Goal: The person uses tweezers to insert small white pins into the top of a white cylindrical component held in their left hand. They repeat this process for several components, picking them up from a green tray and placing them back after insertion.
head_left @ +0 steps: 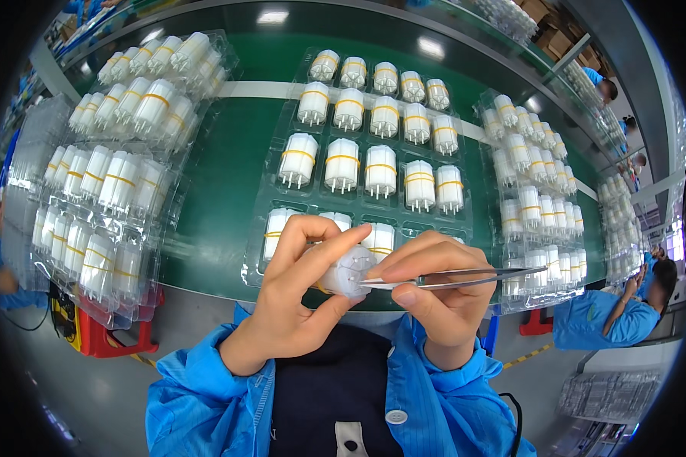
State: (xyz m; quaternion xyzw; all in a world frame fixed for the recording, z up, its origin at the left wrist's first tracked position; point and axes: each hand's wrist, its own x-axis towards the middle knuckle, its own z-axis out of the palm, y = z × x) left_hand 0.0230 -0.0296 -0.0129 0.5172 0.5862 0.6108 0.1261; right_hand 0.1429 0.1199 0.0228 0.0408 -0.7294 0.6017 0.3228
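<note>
Left hand [293, 286] grasps a white cylindrical plug-like part [351, 273] while right hand [442, 286] holds metal tweezers [530, 270] to its end

Thumb and fingers of the left hand pinch the part from both sides, its end face turned up and toward the wearer. Small details show on that face, too fine to make out clearly. The right hand grips the tweezers between thumb and fingers; they lie almost level, tips at the right side of the end face, joined end reaching out to the right. Whether the tips are closed on anything, I cannot tell.

Both hands are raised over the near edge of a clear plastic tray [267, 199] on a green work surface [221, 160]. Three rows of five white pin-ended cylinders [343, 164] lie in it, each with a yellow band around it and its pins toward the wearer; the nearest row is partly hidden behind the hands.

More clear trays of banded cylinders are stacked to the left [114, 183] and right [537, 213]. Blue sleeves [206, 369] cover the forearms. Below the left stack, a red stool [103, 339] stands on the floor. Another person in blue [613, 320] is at far right.
</note>
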